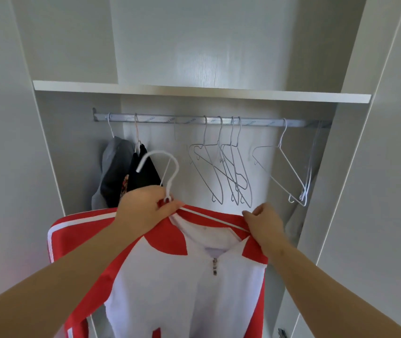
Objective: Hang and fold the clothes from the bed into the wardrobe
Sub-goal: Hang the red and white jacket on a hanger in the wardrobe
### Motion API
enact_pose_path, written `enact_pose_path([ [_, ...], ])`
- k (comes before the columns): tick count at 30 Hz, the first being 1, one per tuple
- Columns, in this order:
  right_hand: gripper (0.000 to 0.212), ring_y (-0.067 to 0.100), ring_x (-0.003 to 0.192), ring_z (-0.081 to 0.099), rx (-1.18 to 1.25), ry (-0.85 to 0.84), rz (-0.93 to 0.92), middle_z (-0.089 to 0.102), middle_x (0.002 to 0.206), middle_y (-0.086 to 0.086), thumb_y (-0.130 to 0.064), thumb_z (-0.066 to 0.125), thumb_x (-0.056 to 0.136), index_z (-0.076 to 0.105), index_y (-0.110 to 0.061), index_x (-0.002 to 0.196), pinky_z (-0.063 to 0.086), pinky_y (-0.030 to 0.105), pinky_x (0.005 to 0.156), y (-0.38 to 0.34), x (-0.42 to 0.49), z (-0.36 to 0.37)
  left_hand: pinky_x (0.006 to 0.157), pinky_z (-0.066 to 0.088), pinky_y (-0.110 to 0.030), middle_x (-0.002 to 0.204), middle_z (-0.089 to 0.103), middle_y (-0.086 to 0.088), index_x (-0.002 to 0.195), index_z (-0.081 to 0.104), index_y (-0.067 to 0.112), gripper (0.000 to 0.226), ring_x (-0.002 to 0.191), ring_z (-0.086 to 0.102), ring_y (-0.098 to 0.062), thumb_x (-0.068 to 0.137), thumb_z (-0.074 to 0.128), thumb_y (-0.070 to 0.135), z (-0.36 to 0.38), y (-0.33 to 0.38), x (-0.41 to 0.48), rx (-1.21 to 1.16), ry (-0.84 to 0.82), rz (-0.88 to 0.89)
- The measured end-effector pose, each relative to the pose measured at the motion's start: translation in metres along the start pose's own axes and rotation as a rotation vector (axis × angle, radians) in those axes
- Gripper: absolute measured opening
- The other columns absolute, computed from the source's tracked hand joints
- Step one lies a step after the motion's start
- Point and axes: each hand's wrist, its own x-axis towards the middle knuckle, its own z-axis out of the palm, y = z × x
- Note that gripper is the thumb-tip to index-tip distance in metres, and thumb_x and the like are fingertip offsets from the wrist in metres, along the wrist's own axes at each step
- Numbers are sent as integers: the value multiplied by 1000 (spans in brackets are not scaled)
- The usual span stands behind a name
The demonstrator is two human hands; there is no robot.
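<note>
A red and white zip jacket (170, 284) hangs on a white hanger (162, 164) in front of the open wardrobe. My left hand (145, 208) grips the hanger's neck together with the jacket collar, and the hook points up and left, below the rail. At the right shoulder of the jacket, my right hand (265, 225) pinches the red collar edge. The silver rail (189, 120) runs across the wardrobe above both hands.
A grey garment (114, 167) and a black one (143, 172) hang at the rail's left end. Several bare wire hangers (228, 172) hang mid-rail, with more hangers (289, 176) to the right. A white shelf (201, 91) sits just above the rail.
</note>
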Motion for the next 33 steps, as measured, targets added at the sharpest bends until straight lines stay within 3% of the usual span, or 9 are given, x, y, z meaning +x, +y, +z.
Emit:
enact_pose_path([
  [3, 16, 8, 53, 62, 292, -67, -25, 64, 76, 4, -24, 63, 83, 48, -19, 79, 43, 16, 48, -14, -10, 9, 52, 36, -25, 61, 53, 3, 63, 54, 15, 45, 59, 57, -17, 80, 57, 57, 19, 13, 0, 111, 14, 20],
  [6, 17, 13, 54, 58, 347, -457, 4, 66, 65, -2, -36, 65, 82, 56, -23, 76, 44, 22, 50, -22, -20, 10, 56, 40, -27, 66, 55, 3, 69, 54, 16, 42, 65, 56, -15, 83, 54, 56, 33, 22, -2, 120, -69, -92],
  [8, 21, 10, 46, 52, 288, -556, -40, 57, 50, -9, -40, 57, 88, 57, -22, 75, 42, 22, 46, -18, -21, 7, 58, 43, -29, 65, 58, 2, 70, 59, 15, 40, 64, 56, -14, 80, 59, 54, 35, 20, -3, 6, -96, -171],
  [12, 17, 19, 92, 54, -158, -172, -365, 58, 86, -2, -33, 47, 94, 63, -33, 102, 42, 33, 86, -2, -9, -3, 54, 38, -23, 55, 56, 8, 58, 56, 32, 25, 56, 53, -4, 74, 73, 41, 29, 9, -4, -309, -62, -268],
  [16, 38, 24, 125, 38, -372, -159, -372, 45, 131, -1, -44, 40, 95, 45, -36, 131, 25, 39, 105, 0, -8, -9, 56, 43, -15, 61, 61, 8, 58, 57, 36, 24, 57, 55, -2, 70, 78, 36, 24, 7, -1, -399, -38, -306],
  [19, 31, 24, 112, 52, -292, -156, -296, 60, 108, -2, -45, 32, 97, 51, -28, 116, 32, 38, 99, 3, -8, -15, 55, 44, -14, 62, 62, 6, 59, 57, 36, 23, 60, 57, -7, 68, 79, 36, 18, 13, 2, -416, -24, -269],
  [23, 37, 16, 80, 54, -243, -203, -324, 53, 69, -15, -43, 24, 100, 48, -28, 75, 38, 31, 77, -7, -22, 0, 61, 46, -30, 59, 56, 6, 60, 53, 32, 26, 57, 52, -9, 71, 77, 36, 19, 33, 3, -309, -67, -173],
  [27, 35, 16, 80, 53, -220, -188, -371, 54, 77, -7, -39, 22, 100, 45, -25, 78, 35, 31, 71, -24, -33, 22, 63, 45, -32, 66, 59, 0, 78, 64, 12, 31, 65, 54, -16, 75, 71, 41, 26, 53, 3, -195, -158, -43],
  [33, 32, 23, 80, 54, -174, -34, -253, 60, 82, 2, -31, 31, 99, 52, -15, 81, 40, 33, 74, -10, -22, 9, 69, 42, -22, 70, 52, 17, 88, 66, 22, 15, 71, 51, -3, 77, 71, 32, 13, 29, 0, -131, -260, 10],
])
